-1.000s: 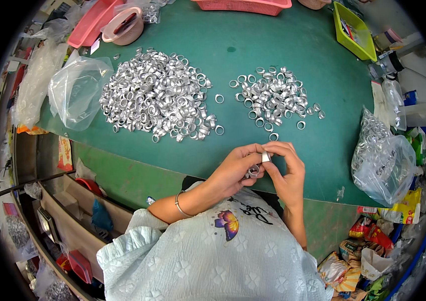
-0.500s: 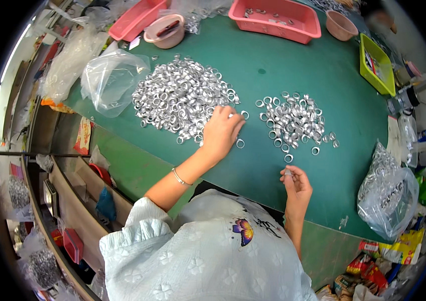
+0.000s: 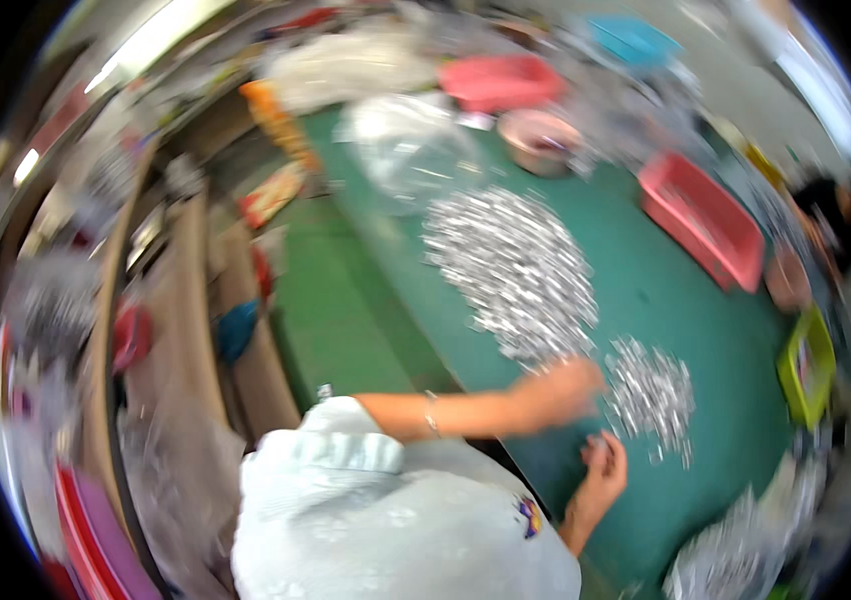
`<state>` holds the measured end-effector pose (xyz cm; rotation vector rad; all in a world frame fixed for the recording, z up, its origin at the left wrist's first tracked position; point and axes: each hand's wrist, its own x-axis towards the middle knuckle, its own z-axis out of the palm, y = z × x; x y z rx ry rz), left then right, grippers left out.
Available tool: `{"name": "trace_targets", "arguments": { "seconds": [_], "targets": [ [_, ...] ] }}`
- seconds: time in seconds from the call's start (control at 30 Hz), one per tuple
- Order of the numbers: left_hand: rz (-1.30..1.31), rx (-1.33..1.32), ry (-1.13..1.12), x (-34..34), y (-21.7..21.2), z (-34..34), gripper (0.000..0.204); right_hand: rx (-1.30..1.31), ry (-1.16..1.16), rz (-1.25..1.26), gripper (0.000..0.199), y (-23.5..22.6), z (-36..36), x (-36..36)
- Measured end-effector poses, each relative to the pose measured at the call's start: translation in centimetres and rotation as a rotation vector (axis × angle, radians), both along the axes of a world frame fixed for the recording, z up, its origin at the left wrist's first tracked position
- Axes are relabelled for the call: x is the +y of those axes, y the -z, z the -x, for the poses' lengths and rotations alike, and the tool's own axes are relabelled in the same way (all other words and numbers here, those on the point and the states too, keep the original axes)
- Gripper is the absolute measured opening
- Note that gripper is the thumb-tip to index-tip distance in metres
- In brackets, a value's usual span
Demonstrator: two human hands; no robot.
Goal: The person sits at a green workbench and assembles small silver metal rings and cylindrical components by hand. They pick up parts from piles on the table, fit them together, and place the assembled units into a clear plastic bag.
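A large heap of small silvery metal rings [image 3: 510, 265] lies on the green tabletop [image 3: 740, 380], with a smaller heap of rings [image 3: 650, 390] to its right. My left hand [image 3: 557, 392] is at the near edge of the large heap, between the two heaps. Motion smears its fingers, so what it holds does not show. Close to the table's front edge, my right hand [image 3: 601, 472] has thumb and fingers pinched together on a small metal ring [image 3: 597, 442]. The whole picture is blurred.
Clear plastic bags [image 3: 410, 145] lie beyond the large heap. A pink tray [image 3: 702, 220], a pink bowl [image 3: 539, 140] and a lime-green basket [image 3: 806, 365] stand farther back. A bag of rings [image 3: 730, 555] sits at the near right. Shelving [image 3: 185, 290] is at the left.
The view has swung left, so the table now appears turned and farther right. My left hand has blurred with motion; my right hand keeps its pinch near the smaller heap.
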<state>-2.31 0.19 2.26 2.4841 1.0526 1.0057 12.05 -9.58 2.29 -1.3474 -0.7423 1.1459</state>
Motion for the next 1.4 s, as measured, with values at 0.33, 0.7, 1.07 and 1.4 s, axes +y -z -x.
{"name": "trace_targets", "arguments": {
  "seconds": [0.33,0.7,1.07,1.4],
  "targets": [
    [0.194,-0.225,0.059,-7.1,-1.0,3.5,0.029,0.378,-0.684,-0.038,0.038,1.4,1.3,1.6],
    [-0.550,0.159,-1.616,-15.1,-14.8,42.8,0.017,0.227,-0.752,0.071,0.026,-0.1,5.5,2.2],
    [0.075,1.680,-2.009,-47.8,-17.9,67.7,0.012,0.072,-0.588,-0.027,0.016,-0.7,6.3,3.6],
    [-0.924,0.561,-1.670,-17.4,-20.1,46.6,0.024,-0.389,0.082,-0.156,0.013,1.9,-5.2,5.5]
  ]
}}
